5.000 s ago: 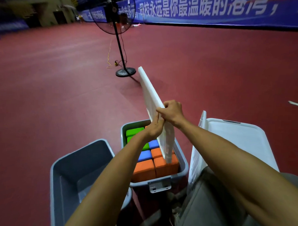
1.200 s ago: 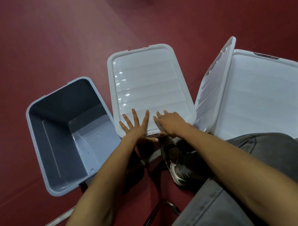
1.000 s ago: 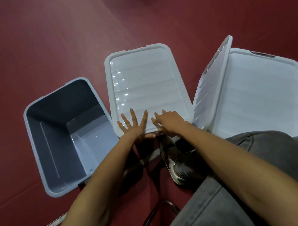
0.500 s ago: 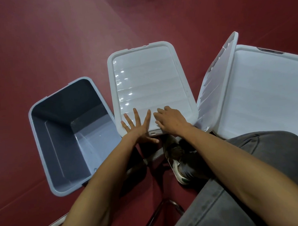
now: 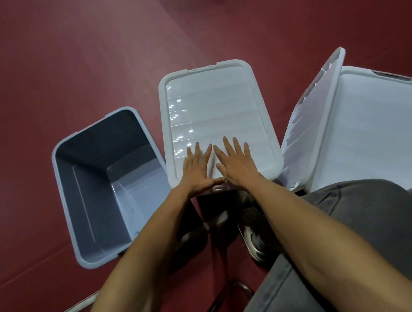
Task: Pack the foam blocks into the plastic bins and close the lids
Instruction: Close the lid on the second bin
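2 hands lie flat on the white lid [image 5: 213, 104] that covers the middle bin, whose body is hidden beneath it. The left hand [image 5: 196, 169] and the right hand [image 5: 237, 165] sit side by side at the near edge. Their fingers are straight and spread, pressing down and grasping nothing. No foam blocks are visible, and whether any lie under this lid cannot be told. To the left, the empty bin [image 5: 65, 197] stands open on the red floor [image 5: 87, 58]. To the right, a spare lid [image 5: 311, 117] leans nearly upright against the right-hand bin, itself hidden under a closed lid [image 5: 376, 138].

The step looks like seating the lid. All the pressure falls on the near end, so the far rim may ride on top of the bin's lip rather than drop over it. It would then look closed but pop loose when lifted. The latch tab [image 5: 219, 187] peeks out just beneath the 2 palms. A snap there could nip a thumb, or fail to catch if the lid sits skewed. A hard push on 1 end could also rock the bin toward the person's shoe [image 5: 255, 244]. The spare lid stands touching or just beside this lid's right corner. A sideways jolt might knock it and send it sliding to the floor.
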Demonstrator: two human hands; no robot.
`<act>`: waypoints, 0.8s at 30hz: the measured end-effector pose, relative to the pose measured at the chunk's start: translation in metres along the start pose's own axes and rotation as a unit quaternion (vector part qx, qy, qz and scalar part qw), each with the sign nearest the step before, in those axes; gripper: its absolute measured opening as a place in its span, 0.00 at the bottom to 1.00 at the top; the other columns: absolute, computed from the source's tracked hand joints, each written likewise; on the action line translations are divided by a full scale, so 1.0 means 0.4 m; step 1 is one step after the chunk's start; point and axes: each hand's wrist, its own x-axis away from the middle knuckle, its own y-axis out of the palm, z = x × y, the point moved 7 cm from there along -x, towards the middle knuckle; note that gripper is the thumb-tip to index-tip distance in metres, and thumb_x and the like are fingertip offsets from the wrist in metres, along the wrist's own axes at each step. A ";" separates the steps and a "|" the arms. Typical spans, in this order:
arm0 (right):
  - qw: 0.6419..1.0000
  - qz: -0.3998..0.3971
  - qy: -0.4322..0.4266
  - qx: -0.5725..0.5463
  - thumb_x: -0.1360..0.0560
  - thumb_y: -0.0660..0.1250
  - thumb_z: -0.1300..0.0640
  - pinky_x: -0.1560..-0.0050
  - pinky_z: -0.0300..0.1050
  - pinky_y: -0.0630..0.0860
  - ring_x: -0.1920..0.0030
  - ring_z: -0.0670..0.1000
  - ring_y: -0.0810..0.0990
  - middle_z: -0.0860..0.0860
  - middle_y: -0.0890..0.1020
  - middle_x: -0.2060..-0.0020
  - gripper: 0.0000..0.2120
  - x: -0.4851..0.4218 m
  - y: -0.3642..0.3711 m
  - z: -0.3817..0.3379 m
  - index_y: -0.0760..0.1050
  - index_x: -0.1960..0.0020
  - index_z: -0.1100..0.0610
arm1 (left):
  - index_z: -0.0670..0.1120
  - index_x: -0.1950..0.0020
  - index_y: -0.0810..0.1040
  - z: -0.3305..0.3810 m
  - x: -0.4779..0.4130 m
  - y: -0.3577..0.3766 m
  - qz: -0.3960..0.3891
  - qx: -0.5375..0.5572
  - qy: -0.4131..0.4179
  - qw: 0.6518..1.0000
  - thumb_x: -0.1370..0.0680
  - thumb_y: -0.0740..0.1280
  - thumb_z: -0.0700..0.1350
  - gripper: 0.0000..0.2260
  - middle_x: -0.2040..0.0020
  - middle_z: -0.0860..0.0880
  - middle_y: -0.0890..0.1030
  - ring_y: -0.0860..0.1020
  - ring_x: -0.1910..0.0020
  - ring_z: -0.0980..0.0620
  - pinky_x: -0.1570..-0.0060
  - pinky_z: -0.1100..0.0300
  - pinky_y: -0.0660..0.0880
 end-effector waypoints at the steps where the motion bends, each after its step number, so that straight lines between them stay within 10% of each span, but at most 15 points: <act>1: 1.000 -0.002 0.006 -0.003 0.17 0.45 0.37 0.23 0.66 0.43 0.20 0.61 0.39 0.54 0.41 0.19 0.31 -0.006 -0.001 -0.004 0.41 0.18 0.46 | 0.60 0.20 0.36 0.009 -0.007 0.000 -0.003 -0.016 0.011 1.000 0.28 0.63 0.72 0.48 0.21 0.50 0.29 0.26 0.25 0.44 0.26 0.36 0.33; 24: 0.983 0.105 0.126 -0.086 0.17 0.44 0.36 0.25 0.69 0.38 0.21 0.63 0.36 0.56 0.38 0.19 0.31 -0.497 -0.159 0.108 0.39 0.18 0.44 | 0.58 0.20 0.36 -0.073 -0.559 -0.312 0.115 -0.122 -0.057 0.984 0.16 0.45 0.60 0.28 0.21 0.49 0.29 0.30 0.23 0.41 0.25 0.38 0.35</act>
